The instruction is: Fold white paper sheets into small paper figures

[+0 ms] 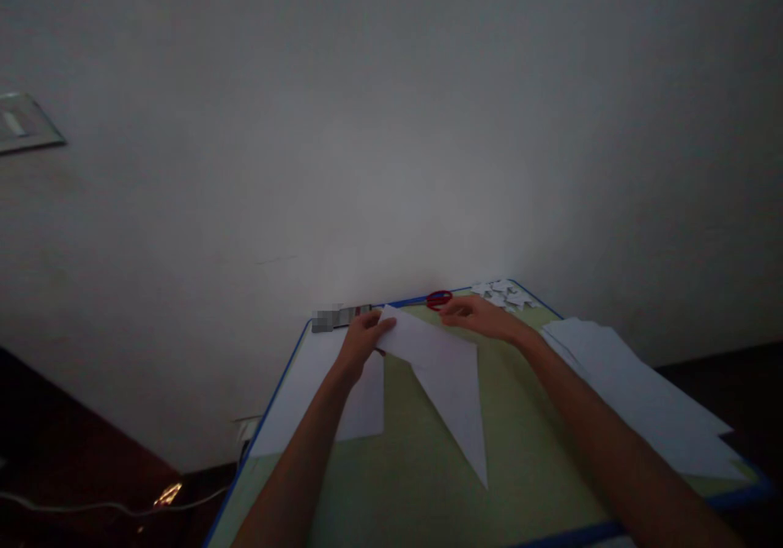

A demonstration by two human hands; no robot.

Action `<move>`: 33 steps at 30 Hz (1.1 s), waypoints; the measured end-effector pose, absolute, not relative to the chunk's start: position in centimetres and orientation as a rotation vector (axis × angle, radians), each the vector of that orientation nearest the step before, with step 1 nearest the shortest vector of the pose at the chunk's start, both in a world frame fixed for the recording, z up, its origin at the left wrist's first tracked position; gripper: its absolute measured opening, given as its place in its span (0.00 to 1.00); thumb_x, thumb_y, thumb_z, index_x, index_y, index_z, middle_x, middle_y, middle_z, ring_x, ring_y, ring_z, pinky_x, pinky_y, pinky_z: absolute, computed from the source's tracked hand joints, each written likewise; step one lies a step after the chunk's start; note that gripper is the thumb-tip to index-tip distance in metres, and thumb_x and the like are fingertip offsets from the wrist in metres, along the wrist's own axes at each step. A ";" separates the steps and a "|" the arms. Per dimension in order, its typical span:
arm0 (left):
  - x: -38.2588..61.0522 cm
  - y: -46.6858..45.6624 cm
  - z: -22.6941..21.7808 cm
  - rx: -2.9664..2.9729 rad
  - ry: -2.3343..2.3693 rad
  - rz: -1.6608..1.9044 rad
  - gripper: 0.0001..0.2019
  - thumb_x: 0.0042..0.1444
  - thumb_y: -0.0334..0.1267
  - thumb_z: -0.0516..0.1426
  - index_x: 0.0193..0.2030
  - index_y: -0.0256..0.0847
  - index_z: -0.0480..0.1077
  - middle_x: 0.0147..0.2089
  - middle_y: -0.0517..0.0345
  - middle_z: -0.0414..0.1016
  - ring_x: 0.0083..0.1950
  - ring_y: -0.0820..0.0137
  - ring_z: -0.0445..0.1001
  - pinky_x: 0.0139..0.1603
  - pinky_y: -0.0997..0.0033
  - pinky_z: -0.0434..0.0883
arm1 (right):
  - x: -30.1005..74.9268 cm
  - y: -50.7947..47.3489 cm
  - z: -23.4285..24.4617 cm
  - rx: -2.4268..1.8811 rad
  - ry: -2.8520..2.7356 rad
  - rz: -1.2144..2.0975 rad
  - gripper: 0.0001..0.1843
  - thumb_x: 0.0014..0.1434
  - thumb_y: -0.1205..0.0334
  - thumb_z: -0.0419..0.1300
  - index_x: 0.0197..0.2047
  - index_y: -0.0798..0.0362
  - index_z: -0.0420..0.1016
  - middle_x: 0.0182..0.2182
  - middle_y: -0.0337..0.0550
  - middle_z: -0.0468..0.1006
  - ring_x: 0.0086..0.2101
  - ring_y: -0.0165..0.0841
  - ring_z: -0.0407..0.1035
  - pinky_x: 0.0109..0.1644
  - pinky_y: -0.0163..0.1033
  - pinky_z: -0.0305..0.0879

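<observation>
My left hand [362,341] is closed on the upper left corner of a folded white sheet of paper [449,377], thumb on top. The sheet has slanting edges, and its long pointed end reaches toward the near side of the table. My right hand [477,318] is off the paper, just above its right part, with loosely bent fingers apart and nothing visible in them. Close to those fingertips lies a pair of scissors with red handles [439,297], at the table's far edge. Whether the fingers touch the handles, I cannot tell.
The green table [519,434] has a blue edge and stands against a wall [391,165]. A white sheet [360,413] lies at the left, a stack of sheets [636,393] at the right. Small paper pieces [505,293] lie far right; a partly blurred flat object [342,317] far left.
</observation>
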State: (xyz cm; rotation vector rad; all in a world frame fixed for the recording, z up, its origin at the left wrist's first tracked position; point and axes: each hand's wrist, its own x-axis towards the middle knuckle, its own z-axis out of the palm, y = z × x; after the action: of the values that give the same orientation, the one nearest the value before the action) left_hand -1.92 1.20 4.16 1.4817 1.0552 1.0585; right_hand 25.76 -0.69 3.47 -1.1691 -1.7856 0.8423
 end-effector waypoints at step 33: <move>-0.5 0.8 3.5 1.741 1.111 0.997 0.17 0.45 0.49 0.68 0.35 0.37 0.83 0.29 0.54 0.77 0.29 0.68 0.72 0.29 0.72 0.64 | 20.1 -0.1 1.1 -1.096 -1.758 0.774 0.03 0.51 0.64 0.65 0.29 0.54 0.79 0.26 0.38 0.79 0.29 0.31 0.71 0.35 0.35 0.63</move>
State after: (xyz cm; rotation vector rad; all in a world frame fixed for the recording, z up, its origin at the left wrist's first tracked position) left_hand -0.46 0.75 3.51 1.7414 1.1109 0.9971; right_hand 20.08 -0.10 1.11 -1.0958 -1.7575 0.7742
